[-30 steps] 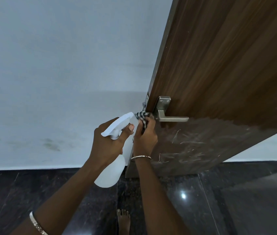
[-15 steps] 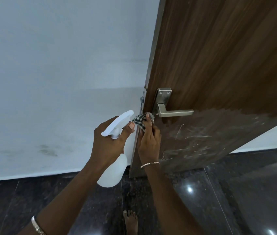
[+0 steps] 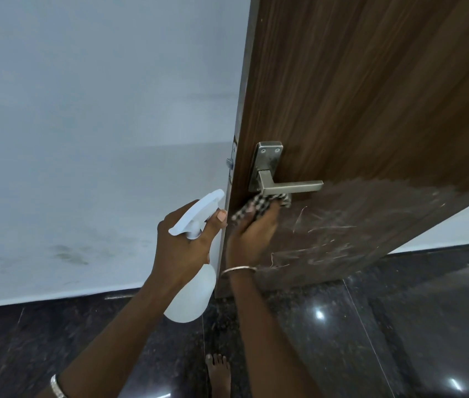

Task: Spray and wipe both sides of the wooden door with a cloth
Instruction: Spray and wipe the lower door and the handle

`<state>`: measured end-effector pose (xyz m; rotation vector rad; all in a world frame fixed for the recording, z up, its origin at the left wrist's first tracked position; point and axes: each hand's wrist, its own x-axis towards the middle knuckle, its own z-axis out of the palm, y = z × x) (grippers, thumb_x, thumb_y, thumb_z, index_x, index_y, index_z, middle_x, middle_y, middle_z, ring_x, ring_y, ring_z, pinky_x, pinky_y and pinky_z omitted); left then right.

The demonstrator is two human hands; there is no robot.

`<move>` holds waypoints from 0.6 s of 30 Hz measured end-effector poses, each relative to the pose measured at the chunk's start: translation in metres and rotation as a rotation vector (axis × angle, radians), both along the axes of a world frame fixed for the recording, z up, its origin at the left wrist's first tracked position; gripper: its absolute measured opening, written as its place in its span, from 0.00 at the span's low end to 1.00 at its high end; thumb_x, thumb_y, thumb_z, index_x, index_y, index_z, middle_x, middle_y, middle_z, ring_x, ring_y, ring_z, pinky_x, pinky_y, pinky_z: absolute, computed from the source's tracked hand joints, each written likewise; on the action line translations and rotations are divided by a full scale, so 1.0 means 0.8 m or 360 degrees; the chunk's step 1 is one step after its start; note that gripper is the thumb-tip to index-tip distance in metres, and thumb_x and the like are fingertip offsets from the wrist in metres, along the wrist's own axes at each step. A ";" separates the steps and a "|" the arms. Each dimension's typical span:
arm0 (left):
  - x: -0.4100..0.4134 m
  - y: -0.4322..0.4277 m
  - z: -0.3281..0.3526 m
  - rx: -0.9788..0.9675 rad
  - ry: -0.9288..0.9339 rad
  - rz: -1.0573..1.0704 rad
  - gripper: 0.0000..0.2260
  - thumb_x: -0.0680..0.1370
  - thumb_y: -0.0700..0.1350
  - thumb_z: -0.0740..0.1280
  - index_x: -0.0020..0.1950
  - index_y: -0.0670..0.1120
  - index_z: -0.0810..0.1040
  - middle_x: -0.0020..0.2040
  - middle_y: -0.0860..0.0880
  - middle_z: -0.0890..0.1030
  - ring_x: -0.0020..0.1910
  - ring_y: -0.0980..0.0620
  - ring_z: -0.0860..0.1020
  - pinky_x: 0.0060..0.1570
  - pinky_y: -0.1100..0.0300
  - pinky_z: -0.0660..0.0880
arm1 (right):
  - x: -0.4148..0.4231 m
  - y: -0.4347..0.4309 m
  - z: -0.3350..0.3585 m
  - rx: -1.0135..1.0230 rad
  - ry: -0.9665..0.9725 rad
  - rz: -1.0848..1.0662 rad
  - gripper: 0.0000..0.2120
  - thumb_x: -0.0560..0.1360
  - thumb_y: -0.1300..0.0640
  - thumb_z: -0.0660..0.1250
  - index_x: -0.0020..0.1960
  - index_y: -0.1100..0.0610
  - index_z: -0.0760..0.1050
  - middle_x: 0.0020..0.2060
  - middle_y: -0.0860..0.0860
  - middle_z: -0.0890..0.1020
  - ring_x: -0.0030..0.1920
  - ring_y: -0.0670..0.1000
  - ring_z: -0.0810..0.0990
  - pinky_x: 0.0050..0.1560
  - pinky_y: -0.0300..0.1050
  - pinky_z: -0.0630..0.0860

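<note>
Door (image 3: 371, 96): dark wood, standing ajar. You see its face and its narrow edge, which runs down just left of the handle.
Handle (image 3: 290, 186): metal lever on a backplate near the door's edge, with the lever pointing right.
Cloth (image 3: 252, 209): black-and-white check, bunched against the door face directly below the handle and touching the lever's underside.
Right hand (image 3: 252, 239): your fingers are curled round the cloth and press it to the wood just under the handle. A thin bangle (image 3: 237, 270) sits on that wrist.
Left hand (image 3: 181, 245): left of the handle and a little lower, beside the door's edge. Your fingers are clamped round the neck of the spray bottle.
Spray bottle (image 3: 193, 297): white, with its body hanging below your left hand and its nozzle aimed towards the door's edge.
Wet patch (image 3: 371, 225): a dull film with pale streaks, below and right of the handle.
Latch (image 3: 229, 162): a small metal bolt on the door's edge, left of the handle's backplate.
Wall (image 3: 84, 110): pale, left of the handle, smudged lower down.
Floor (image 3: 399, 340): dark polished stone far below the handle, where your bare foot (image 3: 218, 374) shows.
</note>
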<state>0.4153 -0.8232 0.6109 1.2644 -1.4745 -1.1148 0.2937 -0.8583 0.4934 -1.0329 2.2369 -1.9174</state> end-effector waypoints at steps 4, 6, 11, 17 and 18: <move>-0.039 0.056 0.095 0.0193 0.0117 -0.0188 0.27 0.84 0.46 0.53 0.46 0.18 0.64 0.19 0.34 0.66 0.30 0.57 0.82 0.32 0.79 0.69 | 0.050 0.001 -0.018 0.0129 0.0067 0.0193 0.27 0.81 0.64 0.67 0.77 0.67 0.64 0.70 0.66 0.75 0.68 0.63 0.76 0.71 0.48 0.69; -0.033 0.042 0.071 0.0155 0.0222 0.0022 0.23 0.85 0.40 0.47 0.48 0.17 0.62 0.19 0.51 0.75 0.21 0.62 0.77 0.31 0.78 0.70 | 0.047 0.004 -0.030 0.0226 0.0211 0.0249 0.27 0.82 0.62 0.65 0.78 0.67 0.63 0.74 0.65 0.71 0.71 0.64 0.72 0.72 0.53 0.68; 0.012 -0.001 0.003 -0.0063 0.0048 0.0105 0.23 0.71 0.61 0.68 0.56 0.45 0.81 0.44 0.46 0.85 0.25 0.50 0.79 0.31 0.69 0.76 | 0.019 0.007 -0.043 0.0291 0.0427 0.0266 0.24 0.82 0.63 0.62 0.77 0.65 0.64 0.77 0.65 0.66 0.69 0.64 0.70 0.72 0.56 0.67; 0.018 0.002 0.003 -0.0110 -0.0055 0.0129 0.16 0.71 0.59 0.69 0.53 0.51 0.80 0.44 0.53 0.85 0.25 0.50 0.78 0.28 0.68 0.76 | 0.014 -0.015 -0.035 0.0250 0.0064 0.0061 0.25 0.82 0.63 0.57 0.79 0.66 0.61 0.80 0.63 0.61 0.73 0.67 0.71 0.68 0.65 0.75; 0.021 0.002 0.003 -0.0107 -0.0076 0.0136 0.16 0.71 0.59 0.69 0.52 0.51 0.81 0.44 0.52 0.85 0.25 0.51 0.78 0.29 0.68 0.76 | 0.023 -0.016 -0.033 0.0274 0.0099 0.0077 0.25 0.83 0.61 0.56 0.79 0.64 0.61 0.80 0.62 0.61 0.73 0.67 0.72 0.65 0.65 0.77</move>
